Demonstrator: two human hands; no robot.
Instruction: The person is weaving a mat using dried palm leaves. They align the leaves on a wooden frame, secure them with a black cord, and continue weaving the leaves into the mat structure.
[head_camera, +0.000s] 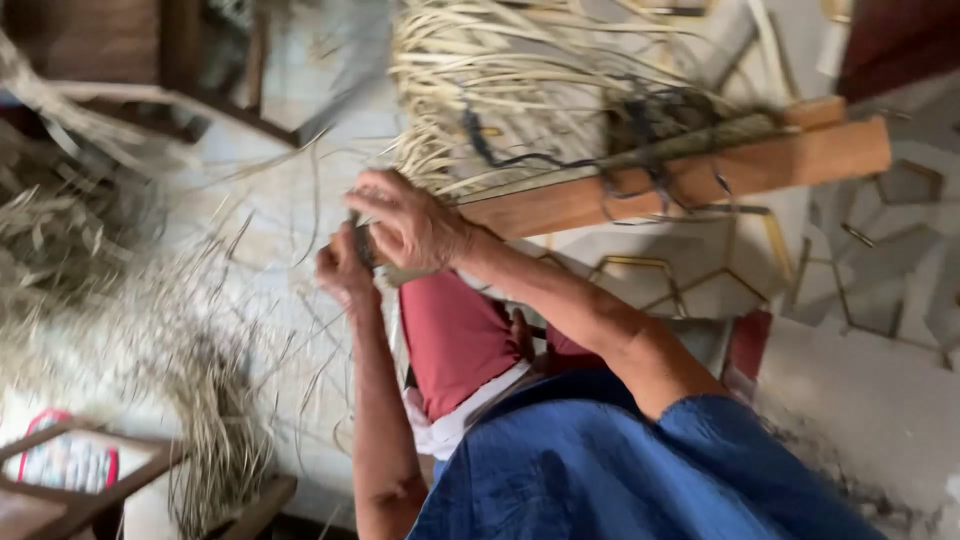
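My right hand (410, 222) is curled over the near end of a long wooden beam (700, 175), its fingers closed around a dark bunch of fibre strands (362, 243). Just below it, my left hand (343, 268) is closed on the same dark bunch, and the two hands touch. A pale sheaf of dry straw-like strips (480, 90) fans out from the beam's top side, tied to it with dark cord (640, 130). Motion blur hides exactly how the strands sit in my fingers. My red shorts (455, 340) and blue shirt (600, 470) fill the lower middle.
Loose dry fibres (210, 420) and heaps of straw (60, 230) lie over the pale floor at the left. A wooden frame (90, 480) with a red-and-white object in it stands at the bottom left. Dark wooden furniture (150, 50) is at the top left, patterned tiles (880, 260) at the right.
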